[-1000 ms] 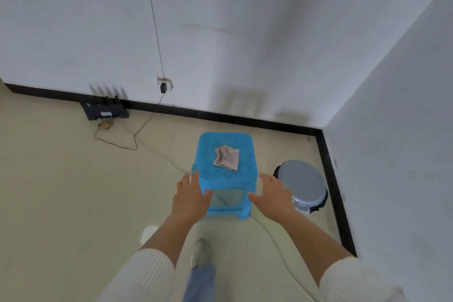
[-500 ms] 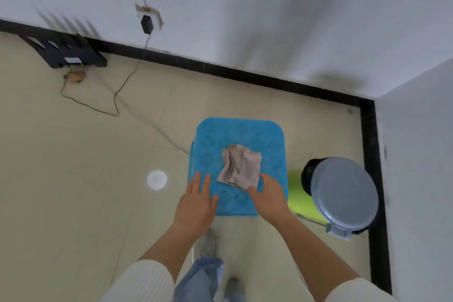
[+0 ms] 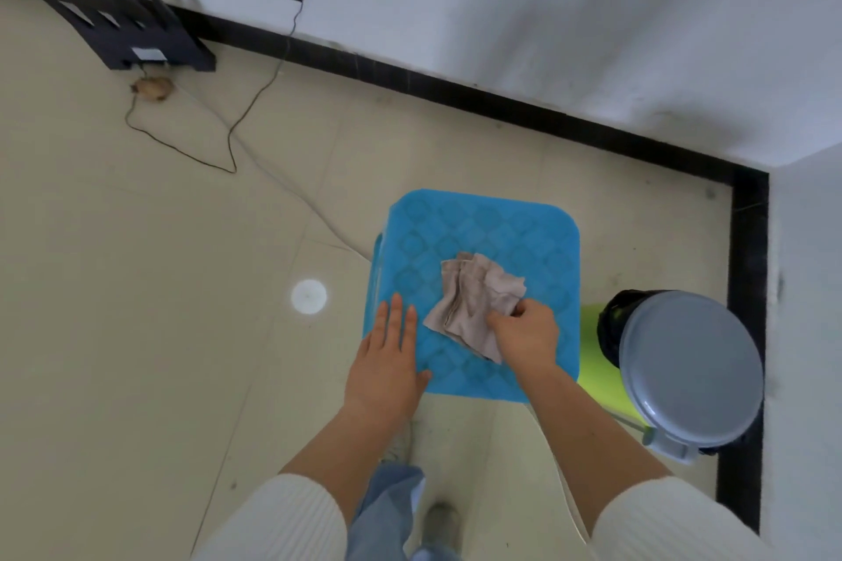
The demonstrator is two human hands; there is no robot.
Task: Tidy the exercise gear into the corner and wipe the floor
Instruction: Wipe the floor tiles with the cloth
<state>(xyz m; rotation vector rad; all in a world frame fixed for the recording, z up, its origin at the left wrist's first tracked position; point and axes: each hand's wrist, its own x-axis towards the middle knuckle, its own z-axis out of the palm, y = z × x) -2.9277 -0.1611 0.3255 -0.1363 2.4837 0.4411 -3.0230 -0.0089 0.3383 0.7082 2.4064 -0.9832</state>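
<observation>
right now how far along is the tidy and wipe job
Done: nothing certain; the blue stool stands near the corner beside the bin, and no exercise gear shows. In hand: the right hand pinches the cloth on the stool, the left hand lies flat beside it. Left: wiping the floor, not yet begun.

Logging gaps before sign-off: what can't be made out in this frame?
Head view:
- Blue stool legs: hidden under its seat.
- Green object: mostly behind the stool and bin; identity unclear.
- Bin contents: covered by the grey lid.
- Right hand fingertips: curled into the cloth.
</observation>
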